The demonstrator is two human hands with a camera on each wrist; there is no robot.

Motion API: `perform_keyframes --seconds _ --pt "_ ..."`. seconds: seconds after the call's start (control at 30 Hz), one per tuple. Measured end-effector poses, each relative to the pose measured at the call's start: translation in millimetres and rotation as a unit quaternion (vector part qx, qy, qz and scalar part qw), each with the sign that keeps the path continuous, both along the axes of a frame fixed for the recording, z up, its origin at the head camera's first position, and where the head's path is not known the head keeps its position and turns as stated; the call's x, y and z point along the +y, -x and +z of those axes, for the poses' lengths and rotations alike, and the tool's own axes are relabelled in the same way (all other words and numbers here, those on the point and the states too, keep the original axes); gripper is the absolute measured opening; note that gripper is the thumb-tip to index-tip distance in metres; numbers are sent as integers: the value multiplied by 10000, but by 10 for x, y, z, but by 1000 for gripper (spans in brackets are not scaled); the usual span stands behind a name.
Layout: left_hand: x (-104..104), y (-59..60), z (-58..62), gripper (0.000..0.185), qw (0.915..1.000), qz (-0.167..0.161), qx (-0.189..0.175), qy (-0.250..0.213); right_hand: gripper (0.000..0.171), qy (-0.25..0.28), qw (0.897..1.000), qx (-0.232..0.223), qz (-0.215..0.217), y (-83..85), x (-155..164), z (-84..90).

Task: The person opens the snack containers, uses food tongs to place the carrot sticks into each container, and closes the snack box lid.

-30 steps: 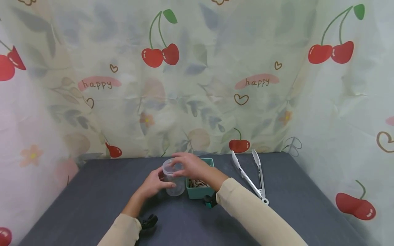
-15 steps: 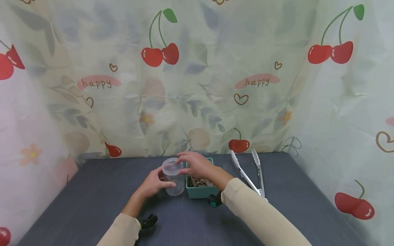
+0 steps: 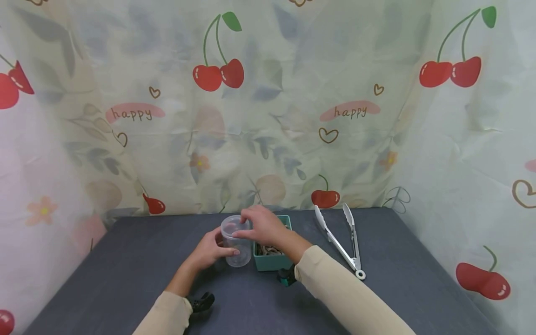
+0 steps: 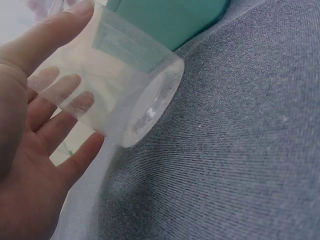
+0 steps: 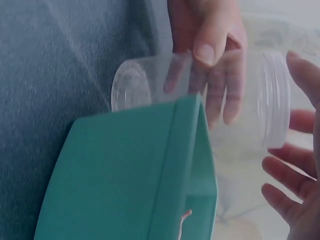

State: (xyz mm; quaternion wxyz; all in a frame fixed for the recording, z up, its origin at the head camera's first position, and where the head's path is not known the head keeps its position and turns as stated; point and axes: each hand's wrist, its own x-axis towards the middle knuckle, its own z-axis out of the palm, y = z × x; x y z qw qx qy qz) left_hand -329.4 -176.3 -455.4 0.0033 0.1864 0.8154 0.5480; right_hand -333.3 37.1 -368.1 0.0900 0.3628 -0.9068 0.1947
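Note:
A clear plastic jar (image 3: 238, 257) stands upright on the dark table, left of a teal box (image 3: 272, 264). My left hand (image 3: 209, 250) grips the jar round its side; in the left wrist view the thumb lies across the near wall and the fingers (image 4: 67, 90) show through the plastic. At the jar's top is a ridged translucent lid (image 5: 275, 100). My right hand (image 3: 264, 227) reaches over the box and holds that lid by its edge, thumb on one side and fingers on the other. Thin brownish, stringy pieces (image 3: 270, 251) fill the box, partly hidden by the right hand.
Metal tongs (image 3: 356, 246) lie spread apart at the table's right, with pale tips toward the back. A cherry-printed curtain (image 3: 268, 139) hangs behind the table (image 3: 138, 260) and along both sides.
My right hand drew back slightly rightward from the lid with fingers spread, then came back to it with its fingers drawn in. The left hand and the jar stay put.

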Motion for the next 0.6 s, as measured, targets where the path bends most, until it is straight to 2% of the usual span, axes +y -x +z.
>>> perform_keyframes --seconds 0.13,0.27,0.5,0.6 --pt "-13 10 -12 59 10000 -8 -65 -48 42 -260 9980 294 -495 -39 -113 -13" --pt "-18 -26 29 61 9998 -146 -142 -80 48 -494 9939 480 -857 -71 -215 -15" --pt "-8 -153 222 65 9992 -375 -104 -85 51 -492 9920 425 -1084 -107 -262 -27" --pt "-12 -103 148 63 9994 -330 -75 -87 53 -368 9930 351 -1063 -103 -254 -48"
